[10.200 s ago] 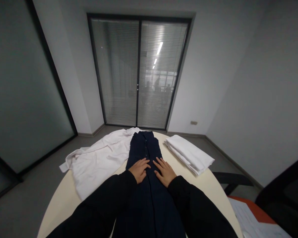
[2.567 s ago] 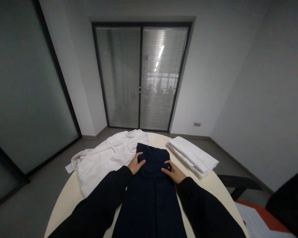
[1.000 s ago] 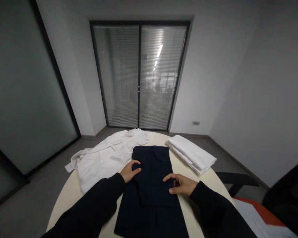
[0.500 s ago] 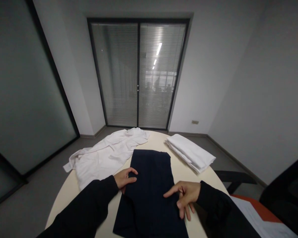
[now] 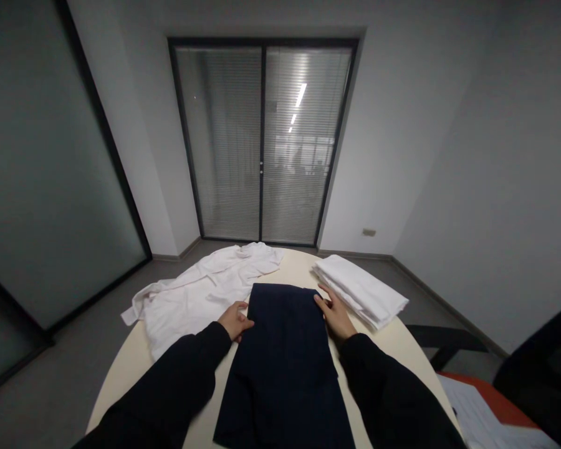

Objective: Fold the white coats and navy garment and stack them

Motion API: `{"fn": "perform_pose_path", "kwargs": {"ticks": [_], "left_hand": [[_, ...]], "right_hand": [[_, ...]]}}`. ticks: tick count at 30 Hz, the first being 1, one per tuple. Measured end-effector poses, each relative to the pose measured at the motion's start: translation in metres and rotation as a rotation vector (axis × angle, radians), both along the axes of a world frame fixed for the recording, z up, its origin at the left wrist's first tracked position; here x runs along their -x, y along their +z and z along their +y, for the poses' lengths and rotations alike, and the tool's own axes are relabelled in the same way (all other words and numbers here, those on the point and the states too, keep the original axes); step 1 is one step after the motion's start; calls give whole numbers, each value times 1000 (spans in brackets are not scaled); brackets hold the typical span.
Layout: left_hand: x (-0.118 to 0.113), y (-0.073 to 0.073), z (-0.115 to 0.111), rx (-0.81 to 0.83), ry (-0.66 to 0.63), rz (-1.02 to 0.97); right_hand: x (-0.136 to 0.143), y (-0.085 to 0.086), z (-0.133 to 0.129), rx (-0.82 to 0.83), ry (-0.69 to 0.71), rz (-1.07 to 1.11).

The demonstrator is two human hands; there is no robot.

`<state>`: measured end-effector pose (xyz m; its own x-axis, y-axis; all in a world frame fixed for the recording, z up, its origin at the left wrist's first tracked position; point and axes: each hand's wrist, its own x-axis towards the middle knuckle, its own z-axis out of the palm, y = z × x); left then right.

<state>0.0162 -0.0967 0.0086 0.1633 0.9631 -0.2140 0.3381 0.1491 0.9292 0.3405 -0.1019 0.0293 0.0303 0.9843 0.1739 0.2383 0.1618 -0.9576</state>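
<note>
Right hand [image 5: 339,319] has moved up to the navy cloth's [image 5: 287,355] 1 o'clock corner; 2 sides now attended.
Cloth lies folded mid-table [image 5: 299,263], running to 6 o'clock, between shirt [image 5: 199,302] at 10 and white stack [image 5: 361,292] at 2. Left hand [image 5: 234,320] pinches its 10 o'clock edge; right thumb on corner, can't tell if it's gripping. Looks mostly flat, wider toward 6, creased near 7, small step in right edge at 4.
</note>
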Motion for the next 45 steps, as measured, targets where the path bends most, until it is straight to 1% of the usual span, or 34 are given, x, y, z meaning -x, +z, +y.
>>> {"fn": "perform_pose_path", "kwargs": {"ticks": [3,5,8,11,13,16,18,20,23,26,29,32,35,39,43,45], "left_hand": [[5,11,0,156,-60,1],[4,22,3,228,-37,40],[-7,34,13,209,66,39],[-21,38,30,160,134,37],[-29,36,43,122,179,66],[-37,30,59,70,228,111],[-39,27,67,39,241,134],[-40,23,71,-9,244,142],[-40,18,75,-89,228,114],[-41,14,78,-134,198,40],[-40,11,82,-182,151,-55],[-37,10,85,-254,100,-141],[-35,7,87,-311,76,-196],[-39,-3,87,-332,89,-269],[-43,-14,88,-329,44,-284],[-42,-18,88,-337,21,-291]], "right_hand": [[-1,-6,12,15,160,109],[-3,-9,18,16,220,126],[-4,-9,23,49,239,118],[-3,-6,24,123,236,156],[-1,-4,26,153,225,165],[-1,-5,29,125,218,156],[-2,-6,30,103,233,174],[-3,-6,30,115,260,216],[-1,-3,28,174,292,279],[2,0,27,220,319,343],[2,1,25,238,363,389],[0,-1,26,236,375,390],[-3,-6,30,192,310,358],[-6,-12,35,94,178,254],[-5,-12,35,9,148,107],[-3,-10,34,-63,128,8]]}}
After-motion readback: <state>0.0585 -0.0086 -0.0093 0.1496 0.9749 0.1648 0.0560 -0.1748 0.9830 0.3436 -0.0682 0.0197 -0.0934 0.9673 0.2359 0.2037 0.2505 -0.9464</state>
